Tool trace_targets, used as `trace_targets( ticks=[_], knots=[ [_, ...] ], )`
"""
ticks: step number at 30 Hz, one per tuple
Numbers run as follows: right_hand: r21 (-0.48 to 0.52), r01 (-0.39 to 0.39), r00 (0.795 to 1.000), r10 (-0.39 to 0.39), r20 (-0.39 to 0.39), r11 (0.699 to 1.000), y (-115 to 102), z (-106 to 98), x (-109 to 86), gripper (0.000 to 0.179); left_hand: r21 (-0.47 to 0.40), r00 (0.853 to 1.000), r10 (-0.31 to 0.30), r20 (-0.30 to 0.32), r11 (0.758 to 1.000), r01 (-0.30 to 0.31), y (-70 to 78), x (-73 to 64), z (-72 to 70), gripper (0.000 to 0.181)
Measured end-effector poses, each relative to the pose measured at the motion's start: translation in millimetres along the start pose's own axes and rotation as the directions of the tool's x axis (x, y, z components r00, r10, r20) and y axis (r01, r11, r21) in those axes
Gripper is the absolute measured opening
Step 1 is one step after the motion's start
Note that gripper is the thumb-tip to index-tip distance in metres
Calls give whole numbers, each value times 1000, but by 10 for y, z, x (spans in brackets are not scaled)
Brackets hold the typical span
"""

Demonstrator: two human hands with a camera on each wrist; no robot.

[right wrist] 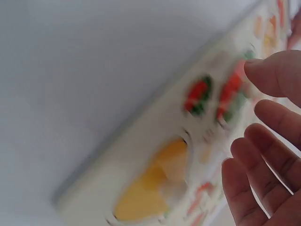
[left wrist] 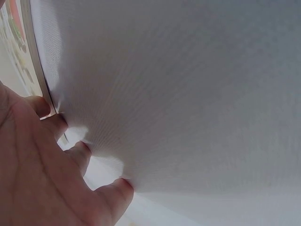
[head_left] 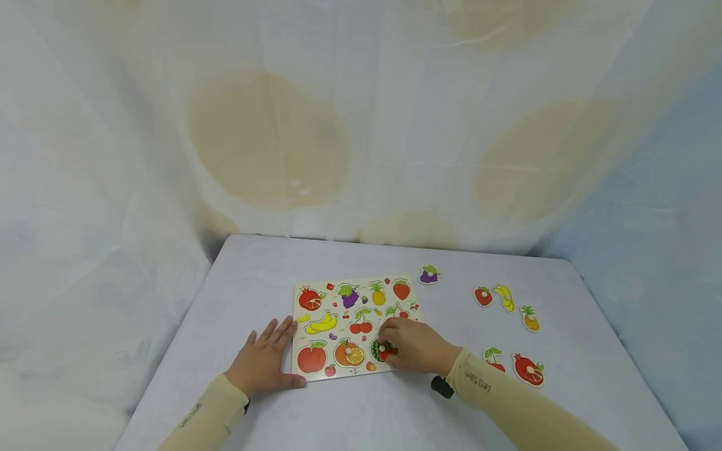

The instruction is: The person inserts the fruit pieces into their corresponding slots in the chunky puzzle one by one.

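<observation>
A white fruit puzzle board (head_left: 333,374) lies on the table. My left hand (head_left: 262,360) rests with spread fingers along its left edge, thumb at the front-left corner. My right hand (head_left: 417,344) is over the board's right part, its fingertips at a watermelon piece (head_left: 385,352) with a pale knob. In the right wrist view, thumb and index finger stand apart beside the blurred watermelon piece (right wrist: 230,94), and the other fingers are loosely bent. An orange piece (head_left: 350,354) with a knob sits left of the watermelon. A knobbed yellow fruit piece (right wrist: 155,186) shows near the board's corner.
Loose knobbed pieces lie right of the board: grapes (head_left: 430,274), a strawberry (head_left: 482,296), bananas (head_left: 504,298), a pineapple (head_left: 530,318), cherries (head_left: 494,358) partly behind the right sleeve, and a pomegranate (head_left: 528,369). Patterned curtains (head_left: 395,138) surround the table (head_left: 254,257).
</observation>
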State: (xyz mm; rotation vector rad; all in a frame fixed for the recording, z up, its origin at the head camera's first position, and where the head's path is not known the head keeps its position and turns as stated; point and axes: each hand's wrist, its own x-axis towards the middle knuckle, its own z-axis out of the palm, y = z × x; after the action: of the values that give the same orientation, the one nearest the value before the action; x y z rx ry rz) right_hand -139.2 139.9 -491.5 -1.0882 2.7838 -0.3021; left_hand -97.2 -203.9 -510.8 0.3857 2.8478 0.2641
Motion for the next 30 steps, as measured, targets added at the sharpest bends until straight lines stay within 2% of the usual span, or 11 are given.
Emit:
trace_targets(
  ticks=[3, 7, 12, 15, 19, 23, 30],
  knots=[
    [34, -73, 997, 73, -15, 997, 67, -119, -8, 33, 1, 1000, 8, -3, 1000, -8, -8, 1, -8, 121],
    [90, -178, 982, 183, -49, 980, 218, -347, -77, 33, 7, 1000, 14, -6, 1000, -14, -22, 5, -7, 121],
    [70, -255, 960, 261, -100, 964, 459, -517, -280, 33, 8, 1000, 11, -6, 1000, -11, -23, -2, -15, 121],
    [67, -293, 949, 299, -101, 954, 578, -558, -439, 32, 8, 1000, 11, -7, 1000, -11, -19, -8, -19, 120],
    [79, -333, 938, 339, -76, 940, 689, -548, -678, 31, 10, 1000, 13, -10, 1000, -13, -13, -12, -18, 120],
    [80, -380, 923, 384, -37, 922, 752, -449, -920, 31, 7, 1000, 15, -15, 1000, -14, -4, -20, -16, 120],
    [104, -452, 892, 452, 22, 886, 619, -267, -1252, 29, 15, 1000, 18, -17, 1000, -18, -22, 7, 28, 122]
  ],
)
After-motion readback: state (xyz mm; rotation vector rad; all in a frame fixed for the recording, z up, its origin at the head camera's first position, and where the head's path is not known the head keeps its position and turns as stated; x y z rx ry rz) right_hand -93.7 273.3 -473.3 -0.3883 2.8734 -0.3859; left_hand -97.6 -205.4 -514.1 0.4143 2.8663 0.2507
